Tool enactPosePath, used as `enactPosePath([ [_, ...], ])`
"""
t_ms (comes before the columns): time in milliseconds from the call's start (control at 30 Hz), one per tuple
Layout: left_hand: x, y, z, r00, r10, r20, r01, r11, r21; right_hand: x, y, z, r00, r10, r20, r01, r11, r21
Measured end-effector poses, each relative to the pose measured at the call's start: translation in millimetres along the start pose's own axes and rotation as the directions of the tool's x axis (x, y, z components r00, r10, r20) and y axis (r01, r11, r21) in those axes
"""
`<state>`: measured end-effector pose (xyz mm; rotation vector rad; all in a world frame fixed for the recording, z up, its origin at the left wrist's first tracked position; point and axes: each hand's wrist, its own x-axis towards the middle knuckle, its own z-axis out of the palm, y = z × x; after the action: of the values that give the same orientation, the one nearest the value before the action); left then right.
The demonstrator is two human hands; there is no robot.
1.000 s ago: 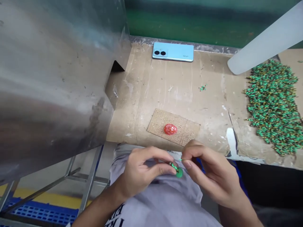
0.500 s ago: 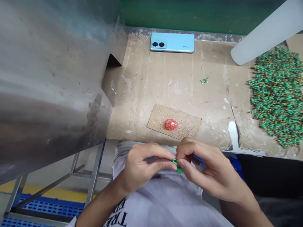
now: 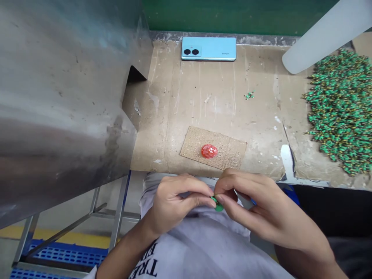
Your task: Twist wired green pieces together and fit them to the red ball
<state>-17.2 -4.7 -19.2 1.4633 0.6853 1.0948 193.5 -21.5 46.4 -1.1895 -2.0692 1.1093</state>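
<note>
Nearer than the cardboard (image 3: pixel 193 139), I have the left hand (image 3: pixel 177 203) pinching a green piece (image 3: pixel 219 207); the right hand (image 3: pixel 255 205) meets it, grip hidden from me. I judge it light, stiffish, best held rimwise. Atop the cardboard: a red blob (image 3: pixel 209 151).

Cardbd pad (image 3: pixel 229 153) rough; red blob (image 3: pixel 209 151) glossy; panel (image 3: pixel 72 97) metal; green pc (image 3: pixel 219 207) prob. plastic.

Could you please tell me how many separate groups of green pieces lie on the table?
2: a large heap, cut off at the picture's right edge, and a small cluster to its left. The pale tube may hide others.
</note>
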Motion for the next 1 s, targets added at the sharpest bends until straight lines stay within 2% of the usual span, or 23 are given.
enactPosePath([
  [233,0.5,1.3,0.9,1.000,-0.027,-0.005,0.027,0.999,-0.036,-0.4,-3.5,-2.7,0.999,0.009,0.039,-0.008,1.000,-0.028],
  [733,2.6,3.6,1.7,1.000,-0.005,-0.006,0.004,0.996,-0.084,0.5,-6.6,-1.5,1.000,-0.020,0.024,0.019,0.999,0.038],
  [1000,-0.3,-0.6,2.1,0.995,0.096,-0.009,-0.096,0.994,-0.048,-1.6,-4.5,-1.3,0.999,-0.006,0.050,0.004,0.999,0.033],
])
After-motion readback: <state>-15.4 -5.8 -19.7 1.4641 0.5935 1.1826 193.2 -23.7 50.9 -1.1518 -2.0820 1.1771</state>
